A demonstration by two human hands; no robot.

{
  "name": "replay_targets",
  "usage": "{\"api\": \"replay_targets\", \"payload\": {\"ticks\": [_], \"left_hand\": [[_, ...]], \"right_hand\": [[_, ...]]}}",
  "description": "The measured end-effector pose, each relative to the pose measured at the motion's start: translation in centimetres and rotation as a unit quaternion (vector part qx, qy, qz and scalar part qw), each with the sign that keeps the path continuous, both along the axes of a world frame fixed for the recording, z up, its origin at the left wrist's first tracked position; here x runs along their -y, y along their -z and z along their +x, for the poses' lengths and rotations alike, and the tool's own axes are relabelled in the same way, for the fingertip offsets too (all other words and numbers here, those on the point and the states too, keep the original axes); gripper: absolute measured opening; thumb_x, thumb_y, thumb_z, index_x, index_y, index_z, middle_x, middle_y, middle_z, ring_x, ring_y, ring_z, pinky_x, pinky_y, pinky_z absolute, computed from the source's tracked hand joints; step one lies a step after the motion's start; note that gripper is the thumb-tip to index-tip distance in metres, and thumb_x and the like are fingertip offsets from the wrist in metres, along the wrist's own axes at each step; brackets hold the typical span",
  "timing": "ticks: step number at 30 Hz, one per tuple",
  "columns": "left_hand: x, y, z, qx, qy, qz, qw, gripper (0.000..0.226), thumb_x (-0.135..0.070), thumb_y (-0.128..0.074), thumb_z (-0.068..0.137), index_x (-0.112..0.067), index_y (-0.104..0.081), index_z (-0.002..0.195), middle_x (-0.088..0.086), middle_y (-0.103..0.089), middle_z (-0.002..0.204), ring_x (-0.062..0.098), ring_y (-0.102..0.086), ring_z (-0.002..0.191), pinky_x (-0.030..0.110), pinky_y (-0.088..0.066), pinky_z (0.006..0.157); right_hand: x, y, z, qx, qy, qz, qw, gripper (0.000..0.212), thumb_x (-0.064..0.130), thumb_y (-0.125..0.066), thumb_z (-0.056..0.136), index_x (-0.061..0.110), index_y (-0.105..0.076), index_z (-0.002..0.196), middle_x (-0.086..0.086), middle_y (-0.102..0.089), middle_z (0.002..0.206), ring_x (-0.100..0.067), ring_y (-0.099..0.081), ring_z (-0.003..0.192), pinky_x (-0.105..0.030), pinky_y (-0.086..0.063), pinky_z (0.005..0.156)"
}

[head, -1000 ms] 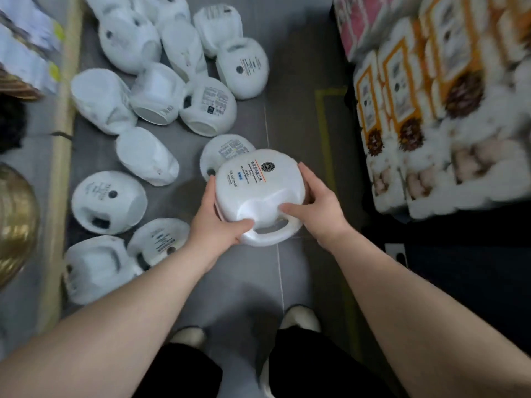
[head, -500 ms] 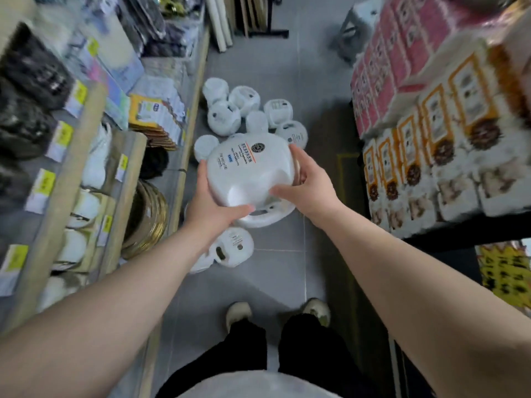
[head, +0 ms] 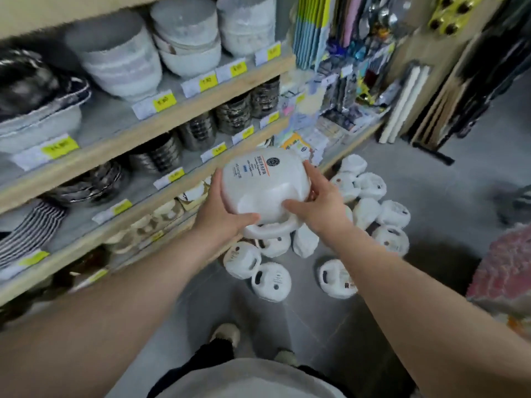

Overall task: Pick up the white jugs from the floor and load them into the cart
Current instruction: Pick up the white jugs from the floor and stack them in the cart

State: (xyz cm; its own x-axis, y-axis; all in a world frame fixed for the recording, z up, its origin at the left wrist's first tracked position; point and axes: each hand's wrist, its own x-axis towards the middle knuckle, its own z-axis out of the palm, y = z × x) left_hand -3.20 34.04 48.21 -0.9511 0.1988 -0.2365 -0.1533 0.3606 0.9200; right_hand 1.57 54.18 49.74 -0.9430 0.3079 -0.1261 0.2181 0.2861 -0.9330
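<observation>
Item: white jug (head: 263, 188), held aloft at frame centre, handle at its lower edge. Left grip (head: 221, 214) and right grip (head: 319, 208) were curled round its sides. Other jugs (head: 270, 281) were scattered on the floor, lower centre. Shelves (head: 172, 116) were seen upper left.

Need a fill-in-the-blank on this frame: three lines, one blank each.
1. The left hand and right hand grip the same white ____.
2. The other jugs lie on the ____.
3. The shelf by the left arm carries stacked ____.
Missing: jug; floor; bowls.
</observation>
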Motion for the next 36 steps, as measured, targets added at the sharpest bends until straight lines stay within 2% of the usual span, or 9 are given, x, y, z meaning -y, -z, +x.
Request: {"api": "replay_targets", "payload": {"ticks": [3, 6, 9, 14, 19, 22, 26, 31, 36], "left_hand": [[2.7, -0.5, 3.0, -0.021, -0.101, 0.005, 0.995, 0.117, -0.041, -0.084, 0.041, -0.055, -0.022, 0.138, -0.014, -0.051, 0.132, 0.028, -0.06, 0.111, 0.059, -0.055, 0.081], [6.5, -1.3, 6.7, -0.019, -0.202, 0.018, 0.979, 0.126, -0.041, -0.085, 0.042, -0.055, -0.012, 0.143, -0.012, -0.052, 0.131, 0.026, -0.06, 0.112, 0.055, -0.054, 0.089], [10.9, -2.3, 11.0, -0.033, -0.284, 0.012, 0.958, 0.119, -0.031, -0.085, 0.053, -0.048, -0.015, 0.147, -0.01, -0.055, 0.123, 0.027, -0.061, 0.109, 0.053, -0.054, 0.089], [19.6, -3.6, 19.5, -0.071, -0.407, 0.001, 0.911, 0.103, -0.035, -0.082, 0.049, -0.057, -0.028, 0.133, -0.012, -0.06, 0.115, 0.027, -0.063, 0.105, 0.054, -0.057, 0.08], [29.1, -4.5, 29.5, -0.076, -0.52, 0.009, 0.851, 0.091, -0.02, -0.084, 0.061, -0.07, -0.031, 0.116, -0.024, -0.058, 0.109, 0.022, -0.061, 0.108, 0.045, -0.058, 0.078], [35.0, -4.8, 36.4, -0.069, -0.585, -0.001, 0.808, 0.094, -0.026, -0.084, 0.057, -0.062, -0.031, 0.126, -0.02, -0.061, 0.114, 0.022, -0.063, 0.107, 0.044, -0.057, 0.078], [41.7, -4.8, 45.3, -0.052, -0.663, -0.024, 0.746, 0.117, -0.036, -0.082, 0.048, -0.051, -0.019, 0.146, -0.014, -0.058, 0.127, 0.023, -0.062, 0.11, 0.049, -0.058, 0.083], [47.9, -4.9, 53.7, -0.059, -0.732, -0.027, 0.678, 0.105, -0.029, -0.082, 0.052, -0.064, -0.026, 0.133, -0.017, -0.059, 0.122, 0.022, -0.064, 0.102, 0.04, -0.059, 0.065], [55.1, -4.4, 57.9, -0.066, -0.781, -0.019, 0.621, 0.096, -0.026, -0.082, 0.053, -0.072, -0.032, 0.121, -0.016, -0.061, 0.119, 0.023, -0.065, 0.102, 0.046, -0.061, 0.064]], "right_hand": [[2.2, -1.0, -0.9, -0.015, -0.101, 0.013, 0.995, 0.087, 0.01, -0.08, 0.071, 0.028, -0.042, 0.146, 0.01, -0.061, 0.121, -0.012, -0.059, 0.112, -0.036, -0.051, 0.098], [6.1, -1.8, -1.2, -0.028, -0.194, 0.042, 0.98, 0.086, 0.012, -0.081, 0.07, 0.029, -0.043, 0.145, 0.006, -0.064, 0.12, -0.014, -0.061, 0.109, -0.034, -0.051, 0.096], [11.6, -2.6, -0.8, -0.043, -0.282, 0.061, 0.957, 0.085, 0.015, -0.08, 0.068, 0.034, -0.044, 0.143, 0.005, -0.066, 0.113, -0.017, -0.063, 0.101, -0.041, -0.055, 0.089], [23.4, -4.1, 2.3, -0.043, -0.403, 0.032, 0.914, 0.087, 0.009, -0.08, 0.071, 0.032, -0.041, 0.146, 0.017, -0.056, 0.113, -0.008, -0.058, 0.104, -0.02, -0.046, 0.09], [36.7, -4.1, 8.6, -0.026, -0.516, -0.011, 0.856, 0.094, 0.012, -0.082, 0.063, 0.041, -0.042, 0.144, 0.012, -0.061, 0.126, -0.01, -0.06, 0.111, -0.034, -0.05, 0.099], [45.0, -3.9, 14.0, -0.032, -0.577, -0.02, 0.816, 0.093, 0.012, -0.081, 0.063, 0.039, -0.043, 0.143, 0.011, -0.062, 0.126, -0.01, -0.06, 0.112, -0.037, -0.049, 0.101], [54.9, -3.8, 21.4, -0.017, -0.643, -0.045, 0.764, 0.091, 0.009, -0.079, 0.068, 0.034, -0.04, 0.146, 0.011, -0.057, 0.135, -0.01, -0.057, 0.118, -0.035, -0.046, 0.104], [65.6, -3.3, 28.6, -0.009, -0.728, -0.03, 0.685, 0.089, 0.01, -0.078, 0.071, 0.035, -0.038, 0.146, 0.01, -0.06, 0.132, -0.01, -0.06, 0.115, -0.038, -0.048, 0.103], [76.1, -2.8, 33.0, -0.004, -0.779, -0.017, 0.626, 0.089, 0.013, -0.079, 0.07, 0.037, -0.039, 0.146, 0.014, -0.06, 0.125, -0.01, -0.059, 0.115, -0.035, -0.048, 0.102]]}}
